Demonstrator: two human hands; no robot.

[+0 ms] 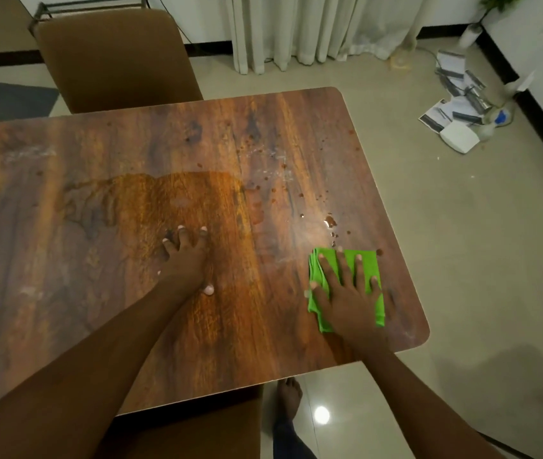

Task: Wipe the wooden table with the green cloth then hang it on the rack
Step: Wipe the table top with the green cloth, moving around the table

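The wooden table (131, 193) fills most of the view. A folded green cloth (368, 265) lies flat near its front right corner. My right hand (349, 293) presses on the cloth with fingers spread and straight. My left hand (185, 260) rests flat on the bare wood near the table's middle, fingers spread. Dark droplets and a small wet puddle (330, 221) sit just beyond the cloth, with whitish smears further back. A metal rack (91, 8) shows at the top left behind the chair.
A brown padded chair (114, 58) stands at the table's far side, another chair back (190, 429) at the near edge. My bare foot (288, 399) is on the tiled floor. White curtains (296, 28) hang behind. Papers and clutter (459, 107) lie on the floor at right.
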